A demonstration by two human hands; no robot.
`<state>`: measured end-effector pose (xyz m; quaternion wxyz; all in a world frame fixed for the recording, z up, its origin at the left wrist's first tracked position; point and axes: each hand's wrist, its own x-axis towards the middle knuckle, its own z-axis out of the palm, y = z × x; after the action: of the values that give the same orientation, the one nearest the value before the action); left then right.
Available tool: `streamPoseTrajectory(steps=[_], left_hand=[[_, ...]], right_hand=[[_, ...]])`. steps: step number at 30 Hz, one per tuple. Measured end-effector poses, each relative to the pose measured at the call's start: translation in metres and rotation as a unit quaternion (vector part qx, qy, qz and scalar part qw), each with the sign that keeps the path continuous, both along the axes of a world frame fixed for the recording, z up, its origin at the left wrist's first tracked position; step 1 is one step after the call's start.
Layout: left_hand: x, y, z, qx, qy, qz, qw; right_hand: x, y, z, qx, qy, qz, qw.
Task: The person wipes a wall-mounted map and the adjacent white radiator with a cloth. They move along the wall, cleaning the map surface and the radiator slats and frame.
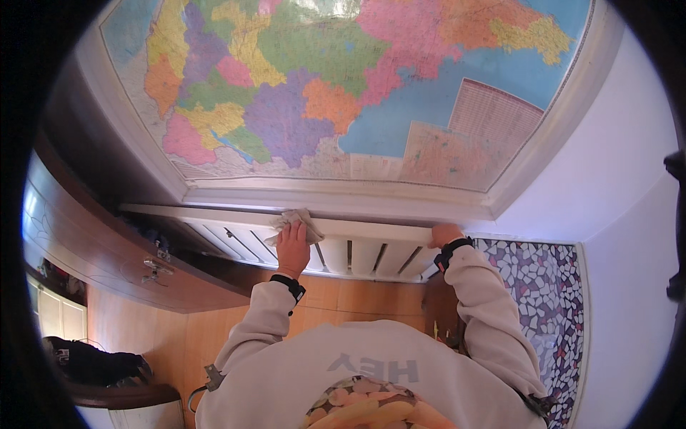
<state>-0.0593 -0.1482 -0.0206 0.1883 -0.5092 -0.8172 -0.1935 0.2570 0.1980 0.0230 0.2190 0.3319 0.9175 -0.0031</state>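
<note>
A white panel radiator with vertical slots stands against the wall in front of me. My left hand presses a crumpled grey-beige cloth onto its top edge, left of the middle. The cloth drapes partly over the front of the radiator. At the radiator's right end, my right hand rests on the top corner, its fingers curled over and partly hidden. No object shows in the right hand.
Above the radiator hangs a large framed map. A dark wooden door with a metal handle stands at left. To the right is a surface with a stone-chip pattern. Dark clothing lies at lower left, over a wooden floor.
</note>
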Motion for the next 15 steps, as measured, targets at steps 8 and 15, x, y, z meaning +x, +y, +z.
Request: streamPoseTrajectory(steps=[8, 15], left_hand=[[0.007, 0.007, 0.006, 0.028, 0.025, -0.019, 0.999], [0.053, 0.060, 0.011, 0.012, 0.033, -0.134, 0.990]], right_hand=[[-0.005, -0.002, 0.015, -0.034, -0.017, -0.025, 0.999], [-0.004, -0.006, 0.019, -0.039, -0.007, -0.025, 0.999]])
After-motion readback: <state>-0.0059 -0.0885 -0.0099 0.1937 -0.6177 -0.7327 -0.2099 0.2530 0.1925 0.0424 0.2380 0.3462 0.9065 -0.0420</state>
